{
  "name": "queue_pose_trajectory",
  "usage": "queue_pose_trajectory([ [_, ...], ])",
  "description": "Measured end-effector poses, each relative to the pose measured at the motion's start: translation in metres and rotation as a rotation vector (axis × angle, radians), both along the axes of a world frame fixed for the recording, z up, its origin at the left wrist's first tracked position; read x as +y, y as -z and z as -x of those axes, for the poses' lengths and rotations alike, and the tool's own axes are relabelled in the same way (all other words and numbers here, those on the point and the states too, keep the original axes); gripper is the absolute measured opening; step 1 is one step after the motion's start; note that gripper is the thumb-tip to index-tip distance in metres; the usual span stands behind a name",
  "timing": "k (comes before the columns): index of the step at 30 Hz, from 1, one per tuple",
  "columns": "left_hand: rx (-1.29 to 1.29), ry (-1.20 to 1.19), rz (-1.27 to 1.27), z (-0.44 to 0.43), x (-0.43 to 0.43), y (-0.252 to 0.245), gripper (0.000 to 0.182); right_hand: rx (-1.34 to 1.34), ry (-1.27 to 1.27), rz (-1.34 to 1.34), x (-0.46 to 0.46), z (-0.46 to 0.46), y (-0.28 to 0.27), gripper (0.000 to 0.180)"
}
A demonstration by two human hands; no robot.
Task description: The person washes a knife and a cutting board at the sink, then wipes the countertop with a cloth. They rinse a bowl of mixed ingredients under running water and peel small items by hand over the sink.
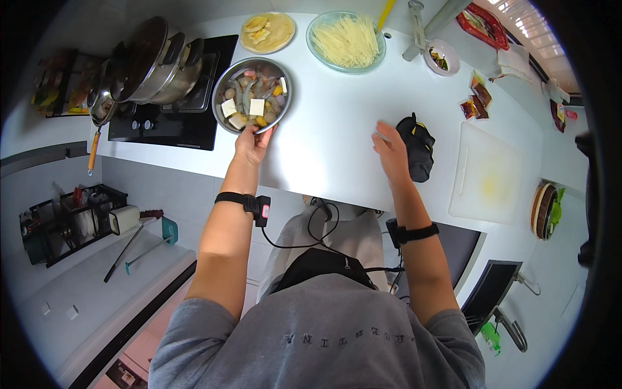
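Note:
My left hand (251, 144) grips the near rim of a stainless steel bowl (286, 114), thumb over the edge. Shrimp (239, 95), white tofu pieces (257, 107) and other mixed food chunks fill it. The bowl is just right of the cooktop; whether it rests on the counter or is lifted, I cannot tell. My right hand (391, 151) holds nothing, its fingers apart over the white countertop (335, 126). Just right of that hand lies a crumpled black fabric item (419, 150), perhaps a pouch. Whether they touch is unclear.
Along the back stand a plate of flat yellow food (267, 39) and a glass bowl of pale noodles (345, 41). To the left, a lidded steel pot (170, 73) sits on a black cooktop (163, 129). Rightward are a small bowl (449, 51), seasoning packets (478, 99) and a cutting board (488, 170).

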State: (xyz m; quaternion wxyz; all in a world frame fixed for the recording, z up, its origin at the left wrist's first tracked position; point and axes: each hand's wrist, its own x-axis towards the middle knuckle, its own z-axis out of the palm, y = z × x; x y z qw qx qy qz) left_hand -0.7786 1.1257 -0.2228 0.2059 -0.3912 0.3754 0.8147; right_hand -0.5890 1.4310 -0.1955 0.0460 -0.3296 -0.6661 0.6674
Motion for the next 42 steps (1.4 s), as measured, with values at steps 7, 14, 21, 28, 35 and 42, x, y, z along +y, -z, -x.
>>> queue_pose_trajectory([
  [7, 0.051, 0.076, 0.155, -0.024, -0.011, -0.006, 0.029, -0.142, -0.192, 0.238, -0.04, 0.047, -0.025, 0.055],
  [14, 0.016, 0.171, 0.24, -0.082, -0.014, -0.057, 0.038, -0.158, -0.417, 0.244, -0.02, 0.041, -0.032, 0.051],
  [21, -0.032, 0.353, 0.238, -0.14, 0.011, -0.121, 0.042, -0.083, -0.652, 0.092, 0.049, -0.016, -0.067, 0.042],
  [28, 0.133, 0.647, 0.251, -0.171, 0.055, -0.154, 0.047, 0.055, -0.352, 0.029, 0.099, -0.119, -0.118, 0.032],
  [35, 0.219, 1.198, 0.178, -0.206, 0.149, -0.171, 0.049, 0.244, 0.186, -0.165, 0.079, -0.281, -0.189, 0.029],
  [42, 0.336, 1.633, 0.077, -0.333, 0.292, -0.166, 0.043, 0.162, 0.435, -0.348, 0.088, -0.438, -0.207, 0.038],
])
